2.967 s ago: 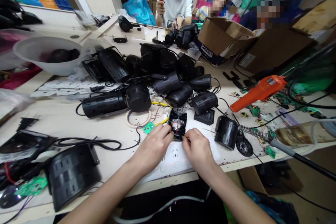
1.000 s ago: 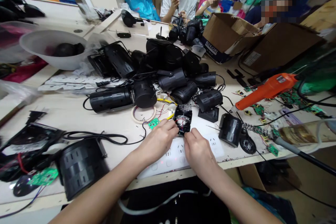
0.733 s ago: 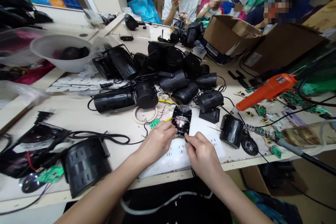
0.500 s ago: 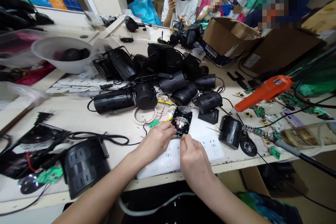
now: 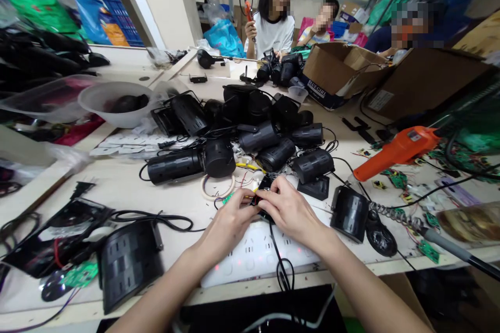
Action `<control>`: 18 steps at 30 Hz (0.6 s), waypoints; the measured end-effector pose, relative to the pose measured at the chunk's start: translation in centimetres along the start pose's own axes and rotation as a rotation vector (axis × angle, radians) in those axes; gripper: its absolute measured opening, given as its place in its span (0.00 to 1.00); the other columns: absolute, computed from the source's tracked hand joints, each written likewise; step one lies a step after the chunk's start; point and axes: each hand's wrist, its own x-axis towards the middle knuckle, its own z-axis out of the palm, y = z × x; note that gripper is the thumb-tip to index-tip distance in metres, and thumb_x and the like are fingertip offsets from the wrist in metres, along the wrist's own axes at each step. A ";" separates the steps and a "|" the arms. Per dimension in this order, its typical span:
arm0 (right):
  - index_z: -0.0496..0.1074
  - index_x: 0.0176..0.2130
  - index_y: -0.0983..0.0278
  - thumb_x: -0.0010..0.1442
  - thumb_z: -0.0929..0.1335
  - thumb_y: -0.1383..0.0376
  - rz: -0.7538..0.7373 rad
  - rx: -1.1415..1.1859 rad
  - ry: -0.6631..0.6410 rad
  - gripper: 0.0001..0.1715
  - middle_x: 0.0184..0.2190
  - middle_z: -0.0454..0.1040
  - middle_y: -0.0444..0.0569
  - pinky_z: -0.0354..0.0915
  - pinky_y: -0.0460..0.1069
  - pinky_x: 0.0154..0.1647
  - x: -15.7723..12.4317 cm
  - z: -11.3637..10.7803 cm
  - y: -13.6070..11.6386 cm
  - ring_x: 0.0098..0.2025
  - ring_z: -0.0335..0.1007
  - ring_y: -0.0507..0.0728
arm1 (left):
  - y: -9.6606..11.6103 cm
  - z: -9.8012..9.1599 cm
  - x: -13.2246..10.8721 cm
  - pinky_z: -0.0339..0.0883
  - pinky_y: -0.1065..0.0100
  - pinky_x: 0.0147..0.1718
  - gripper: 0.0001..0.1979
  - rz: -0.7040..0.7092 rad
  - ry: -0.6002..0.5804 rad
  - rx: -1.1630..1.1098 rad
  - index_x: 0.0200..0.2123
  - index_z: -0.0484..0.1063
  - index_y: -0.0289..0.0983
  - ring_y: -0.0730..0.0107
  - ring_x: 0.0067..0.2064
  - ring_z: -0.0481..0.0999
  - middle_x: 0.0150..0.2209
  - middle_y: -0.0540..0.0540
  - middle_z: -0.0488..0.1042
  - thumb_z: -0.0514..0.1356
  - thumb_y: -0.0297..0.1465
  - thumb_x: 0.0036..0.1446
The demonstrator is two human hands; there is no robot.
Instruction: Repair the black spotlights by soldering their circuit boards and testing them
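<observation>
Both hands meet over a small black housing (image 5: 266,182) in the middle of the bench, mostly hidden by my fingers. My left hand (image 5: 232,216) closes its fingers on the housing's left side. From the right, my right hand (image 5: 291,208) reaches across its top, thumb and fingers pinched near my left fingertips; what they pinch is too small to make out. A black cable (image 5: 275,250) runs from under the housing toward me, over a white socket panel (image 5: 250,257) with lit red dots. Left of the housing lie a cream ring (image 5: 207,187) and a green circuit board (image 5: 227,199).
Black cylindrical lamp housings (image 5: 175,166) pile up behind my hands. An orange glue gun (image 5: 394,153) and a black cylinder (image 5: 349,213) are at right. Another cylinder (image 5: 130,265) stands at front left. Beyond are cardboard boxes (image 5: 339,67) and several people.
My right hand has moved up from the housing's near edge onto its top. The black cable now hangs over the socket panel to the bench edge. The view has shifted slightly.
</observation>
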 end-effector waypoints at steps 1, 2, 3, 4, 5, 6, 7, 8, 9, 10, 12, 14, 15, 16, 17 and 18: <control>0.77 0.46 0.64 0.68 0.62 0.65 0.005 0.009 0.018 0.16 0.36 0.64 0.50 0.69 0.50 0.37 0.1 0.2 0.1 0.36 0.66 0.55 | 0.1 -0.1 0.0 0.76 0.63 0.45 0.11 -0.005 -0.004 -0.002 0.42 0.77 0.37 0.65 0.47 0.76 0.48 0.41 0.70 0.54 0.23 0.64; 0.78 0.43 0.65 0.68 0.62 0.66 0.000 0.021 0.046 0.15 0.36 0.64 0.50 0.69 0.50 0.37 0.1 0.5 0.2 0.36 0.66 0.55 | 0.2 -0.1 0.1 0.76 0.64 0.45 0.11 -0.009 -0.007 -0.002 0.42 0.77 0.38 0.65 0.47 0.76 0.49 0.41 0.71 0.54 0.23 0.64; 0.78 0.42 0.65 0.67 0.62 0.67 -0.012 0.034 0.073 0.14 0.36 0.65 0.50 0.69 0.50 0.37 0.0 0.6 0.4 0.36 0.66 0.55 | 0.2 -0.2 0.1 0.76 0.64 0.45 0.11 -0.011 -0.009 -0.001 0.42 0.77 0.37 0.65 0.48 0.77 0.49 0.40 0.71 0.55 0.24 0.64; 0.78 0.42 0.66 0.67 0.63 0.69 -0.026 0.046 0.093 0.14 0.36 0.65 0.51 0.69 0.50 0.37 -0.2 0.8 0.6 0.36 0.66 0.56 | 0.3 -0.2 0.1 0.76 0.64 0.45 0.10 -0.012 -0.010 0.002 0.43 0.77 0.37 0.64 0.48 0.77 0.49 0.40 0.72 0.55 0.24 0.64; 0.77 0.43 0.66 0.66 0.63 0.70 -0.038 0.059 0.104 0.14 0.36 0.66 0.51 0.69 0.50 0.36 -0.3 0.9 0.8 0.36 0.67 0.56 | 0.3 -0.2 0.1 0.76 0.63 0.45 0.10 -0.012 -0.011 0.006 0.43 0.76 0.37 0.63 0.48 0.77 0.49 0.40 0.73 0.56 0.25 0.64; 0.77 0.45 0.66 0.66 0.63 0.70 -0.043 0.072 0.107 0.14 0.36 0.66 0.51 0.69 0.50 0.37 -0.5 0.9 0.9 0.36 0.67 0.55 | 0.3 -0.3 0.1 0.76 0.63 0.46 0.09 -0.007 -0.012 0.013 0.43 0.76 0.36 0.63 0.49 0.77 0.49 0.39 0.73 0.56 0.25 0.64; 0.77 0.45 0.65 0.67 0.63 0.69 -0.041 0.085 0.103 0.14 0.36 0.66 0.50 0.69 0.49 0.37 -0.6 0.8 1.0 0.36 0.67 0.55 | 0.2 -0.3 0.1 0.76 0.62 0.47 0.09 0.001 -0.015 0.021 0.44 0.76 0.36 0.62 0.50 0.77 0.50 0.38 0.73 0.56 0.25 0.64; 0.77 0.46 0.65 0.67 0.63 0.67 -0.034 0.098 0.090 0.14 0.36 0.66 0.50 0.69 0.49 0.37 -0.7 0.6 1.1 0.36 0.67 0.55 | 0.2 -0.3 0.1 0.75 0.61 0.48 0.10 0.012 -0.020 0.032 0.44 0.76 0.35 0.61 0.50 0.76 0.50 0.38 0.74 0.56 0.25 0.64; 0.76 0.47 0.65 0.67 0.63 0.66 -0.026 0.106 0.069 0.15 0.37 0.66 0.50 0.69 0.49 0.37 -0.7 0.4 1.1 0.36 0.67 0.55 | 0.2 -0.3 0.1 0.75 0.60 0.48 0.10 0.022 -0.031 0.044 0.44 0.76 0.35 0.61 0.50 0.76 0.51 0.38 0.74 0.55 0.25 0.65; 0.76 0.48 0.64 0.67 0.62 0.65 -0.025 0.109 0.045 0.16 0.37 0.66 0.50 0.69 0.50 0.38 -0.7 0.1 1.0 0.37 0.67 0.55 | 0.1 -0.3 0.2 0.75 0.59 0.48 0.10 0.035 -0.045 0.055 0.44 0.75 0.35 0.60 0.50 0.76 0.51 0.38 0.75 0.55 0.25 0.65; 0.75 0.52 0.65 0.67 0.61 0.68 -0.038 0.108 -0.014 0.19 0.39 0.66 0.51 0.69 0.50 0.40 -0.7 -0.5 0.9 0.39 0.67 0.55 | 0.0 -0.4 0.2 0.75 0.58 0.46 0.09 0.051 -0.088 0.071 0.43 0.75 0.34 0.60 0.47 0.76 0.48 0.38 0.77 0.55 0.25 0.65; 0.74 0.54 0.65 0.66 0.60 0.71 -0.054 0.117 -0.060 0.21 0.40 0.66 0.52 0.69 0.51 0.42 -0.7 -1.0 0.7 0.41 0.67 0.56 | 0.0 -0.6 0.4 0.75 0.58 0.45 0.07 0.039 -0.143 0.070 0.42 0.74 0.35 0.60 0.45 0.76 0.46 0.40 0.78 0.56 0.25 0.65; 0.74 0.53 0.65 0.66 0.60 0.71 -0.053 0.127 -0.070 0.21 0.40 0.66 0.52 0.69 0.51 0.42 -0.7 -1.0 0.7 0.41 0.66 0.55 | 0.0 -0.7 0.5 0.75 0.59 0.44 0.07 0.023 -0.170 0.061 0.42 0.74 0.35 0.60 0.45 0.76 0.45 0.41 0.78 0.56 0.25 0.64; 0.76 0.50 0.65 0.66 0.60 0.70 -0.046 0.137 -0.066 0.20 0.39 0.66 0.51 0.69 0.51 0.42 -0.7 -1.0 0.7 0.40 0.66 0.55 | 0.0 -0.8 0.6 0.74 0.59 0.45 0.06 0.005 -0.189 0.045 0.41 0.73 0.35 0.61 0.45 0.76 0.46 0.41 0.78 0.56 0.25 0.64; 0.78 0.46 0.65 0.67 0.61 0.68 -0.039 0.141 -0.046 0.17 0.38 0.66 0.50 0.68 0.51 0.41 -0.7 -0.8 0.7 0.39 0.66 0.55 | 0.0 -0.9 0.6 0.74 0.59 0.46 0.06 -0.015 -0.205 0.027 0.41 0.73 0.36 0.61 0.46 0.76 0.47 0.42 0.78 0.56 0.24 0.64; 0.79 0.42 0.65 0.67 0.62 0.67 -0.038 0.139 -0.016 0.16 0.36 0.66 0.50 0.68 0.50 0.40 -0.7 -0.5 0.8 0.38 0.65 0.55 | 0.0 -1.0 0.7 0.73 0.59 0.47 0.06 -0.029 -0.215 0.008 0.41 0.73 0.36 0.61 0.48 0.76 0.49 0.42 0.77 0.56 0.24 0.64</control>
